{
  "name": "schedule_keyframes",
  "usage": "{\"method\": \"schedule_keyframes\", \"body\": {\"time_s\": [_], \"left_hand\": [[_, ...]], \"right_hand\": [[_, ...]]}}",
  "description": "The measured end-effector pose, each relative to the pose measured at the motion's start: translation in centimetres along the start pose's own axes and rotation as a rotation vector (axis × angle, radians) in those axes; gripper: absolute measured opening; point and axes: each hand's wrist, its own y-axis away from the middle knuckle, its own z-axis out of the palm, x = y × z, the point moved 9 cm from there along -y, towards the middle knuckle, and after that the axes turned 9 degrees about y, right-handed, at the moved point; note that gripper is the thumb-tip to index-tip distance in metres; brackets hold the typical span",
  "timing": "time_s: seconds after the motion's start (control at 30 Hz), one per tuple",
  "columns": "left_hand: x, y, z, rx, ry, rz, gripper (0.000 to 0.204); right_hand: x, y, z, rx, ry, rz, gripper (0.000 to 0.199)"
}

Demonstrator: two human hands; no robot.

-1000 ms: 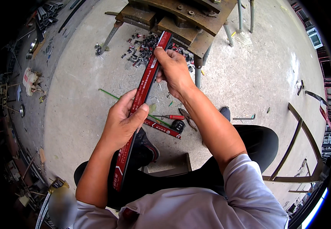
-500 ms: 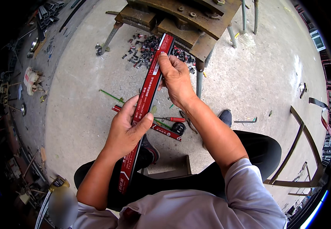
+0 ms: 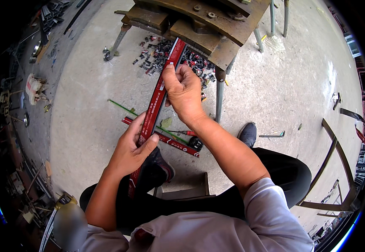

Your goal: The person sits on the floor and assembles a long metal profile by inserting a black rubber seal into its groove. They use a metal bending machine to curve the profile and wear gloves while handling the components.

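Observation:
A long, narrow profile strip (image 3: 158, 97), faced in red with white print and dark along its edge, slants from my lap up toward the metal stand. My left hand (image 3: 128, 149) is wrapped round its lower half, thumb lying across the front. Higher up, my right hand (image 3: 186, 93) grips the same strip, with the thumb pressed on the red face and the fingers curled at the edge. The strip's upper end overlaps the stand's front edge in view; I cannot tell whether they touch.
The heavy metal stand (image 3: 191, 33) is ahead, with a pile of small offcuts (image 3: 149, 61) beneath. Between my feet lie another red strip (image 3: 178, 146), a black tape measure (image 3: 195, 143), a red-handled tool (image 3: 187, 132) and a thin green rod (image 3: 121, 105). A curved metal frame (image 3: 345, 164) lies right.
Both hands and the strip have shifted a little to the left. The strip has turned slightly, so its red face looks narrower. Both hands still hold it.

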Motion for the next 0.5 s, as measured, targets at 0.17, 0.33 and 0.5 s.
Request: {"method": "schedule_keyframes", "body": {"time_s": [0.17, 0.33, 0.5], "left_hand": [[-0.7, 0.5, -1.7, 0.069, -0.065, 0.091, 0.066], [-0.1, 1.1, -3.6, 0.208, -0.305, 0.224, 0.059], [2.0, 1.5, -4.3, 0.255, -0.594, 0.280, 0.056]], "right_hand": [[0.6, -0.1, 0.7, 0.025, -0.045, -0.013, 0.038], [1.1, -0.3, 1.4, 0.041, -0.068, -0.017, 0.035], [1.4, -0.5, 2.4, 0.076, -0.126, -0.028, 0.034]]}}
